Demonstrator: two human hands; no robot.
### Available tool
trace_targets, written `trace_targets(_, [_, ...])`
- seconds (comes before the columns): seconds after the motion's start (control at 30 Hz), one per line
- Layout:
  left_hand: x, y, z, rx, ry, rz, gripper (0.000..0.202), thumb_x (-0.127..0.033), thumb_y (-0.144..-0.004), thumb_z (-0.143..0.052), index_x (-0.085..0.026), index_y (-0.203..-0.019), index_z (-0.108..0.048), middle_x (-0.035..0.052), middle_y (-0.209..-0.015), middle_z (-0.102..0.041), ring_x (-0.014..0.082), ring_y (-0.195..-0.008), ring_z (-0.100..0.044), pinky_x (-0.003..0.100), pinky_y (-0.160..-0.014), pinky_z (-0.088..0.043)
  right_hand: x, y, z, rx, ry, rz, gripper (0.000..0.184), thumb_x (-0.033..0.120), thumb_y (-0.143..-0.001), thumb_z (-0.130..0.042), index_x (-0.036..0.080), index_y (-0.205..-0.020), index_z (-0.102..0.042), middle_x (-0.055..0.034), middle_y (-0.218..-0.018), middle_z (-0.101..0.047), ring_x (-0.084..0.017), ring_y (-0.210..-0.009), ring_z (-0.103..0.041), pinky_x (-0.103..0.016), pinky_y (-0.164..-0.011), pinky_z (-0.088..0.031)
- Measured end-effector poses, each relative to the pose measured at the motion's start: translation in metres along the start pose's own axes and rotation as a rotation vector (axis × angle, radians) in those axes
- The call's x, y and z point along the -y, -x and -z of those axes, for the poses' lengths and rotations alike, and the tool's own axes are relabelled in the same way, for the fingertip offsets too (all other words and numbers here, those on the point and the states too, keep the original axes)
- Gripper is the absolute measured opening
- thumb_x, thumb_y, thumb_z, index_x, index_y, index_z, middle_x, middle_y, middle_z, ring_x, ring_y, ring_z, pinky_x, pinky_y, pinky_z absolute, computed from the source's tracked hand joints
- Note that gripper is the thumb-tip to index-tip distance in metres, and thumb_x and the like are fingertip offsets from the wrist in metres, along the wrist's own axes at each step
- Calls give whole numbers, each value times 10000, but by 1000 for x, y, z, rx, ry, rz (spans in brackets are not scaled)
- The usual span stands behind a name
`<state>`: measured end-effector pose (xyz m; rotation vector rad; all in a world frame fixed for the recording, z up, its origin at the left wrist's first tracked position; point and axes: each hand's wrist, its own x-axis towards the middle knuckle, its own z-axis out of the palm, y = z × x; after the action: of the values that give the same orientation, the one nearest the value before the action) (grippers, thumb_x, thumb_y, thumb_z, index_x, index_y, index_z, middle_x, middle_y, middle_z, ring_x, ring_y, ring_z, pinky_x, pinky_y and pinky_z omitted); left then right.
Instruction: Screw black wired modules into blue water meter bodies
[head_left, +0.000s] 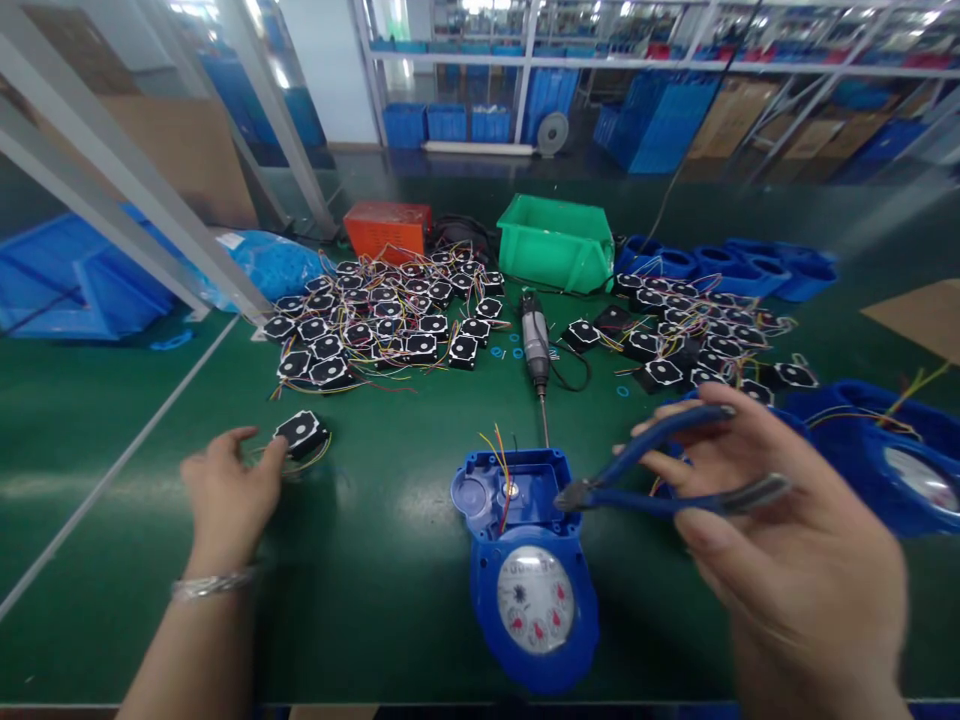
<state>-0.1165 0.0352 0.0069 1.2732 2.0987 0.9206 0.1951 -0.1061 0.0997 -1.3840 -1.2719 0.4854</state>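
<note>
In my right hand (795, 530) is a pair of blue-handled pliers (637, 475), with the handles spread apart and the jaws over the right edge of a blue water meter housing (480, 545). The housing lies in front of me, its round dial (535, 600) facing up and its upper compartment uncovered. Thin orange, yellow and dark wires (502, 475) stand up out of that compartment. My left hand (236, 485) has thumb and fingers apart beside a black boxy module (301, 433) with a white-edged top and thin wires. I cannot tell whether the thumb touches it.
Many similar wired modules (390, 310) cover the back left, with another group (697, 325) at the back right. An electric screwdriver (535, 345) points toward the meter. Behind stand a green bin (555, 245) and an orange box (388, 232). More blue meter housings (885, 450) lie right.
</note>
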Motion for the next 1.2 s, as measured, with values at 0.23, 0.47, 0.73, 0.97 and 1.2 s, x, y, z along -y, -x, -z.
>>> trace_targets(0.23, [-37, 94, -17, 543, 128, -710, 610, -469, -719, -530, -194, -1235, -356, 111, -1283, -368, 262, -1189, -333, 446, -968, -314, -30, -11, -31, 285, -67, -5, 563, 196, -752, -584, 269, -1246, -325, -41, -1122, -351, -93, -1052, -424, -198, -891, -471])
trace_targets(0.47, [-62, 133, -40, 821, 54, -761, 693, -296, -676, -609, -182, -1277, -284, 85, -1364, -263, 234, -1260, -199, 427, -1043, -210, -36, -11, -34, 335, -62, -1, 569, 192, -753, -584, 297, -1248, -325, -36, -1134, -322, -89, -1061, -407, -202, -901, -466])
trace_targets(0.73, [-63, 130, -44, 804, 39, -766, 669, -294, -678, -601, -181, -1261, -292, 92, -1329, -294, 228, -1233, -238, 422, -1023, -251, -40, -14, -36, 413, -42, 9, 607, 201, -746, -593, 313, -1268, -305, -39, -1157, -302, -117, -1080, -394, -238, -918, -462])
trace_targets(0.97, [-60, 129, -44, 795, 17, -801, 675, -334, -691, -592, -175, -1264, -272, 104, -1326, -296, 230, -1235, -229, 432, -1020, -252, -39, -21, -36, 490, -45, 32, 607, 155, -745, -583, 284, -1270, -306, -45, -1157, -304, -116, -1086, -393, -237, -923, -456])
trace_targets(1.2, [-59, 128, -44, 796, 27, -814, 690, -349, -694, -592, -184, -1273, -256, 105, -1332, -292, 240, -1236, -228, 437, -1020, -251, -39, -23, -36, 523, -99, 24, 603, 137, -747, -571, 294, -1265, -306, -39, -1150, -301, -127, -1106, -374, -282, -934, -448])
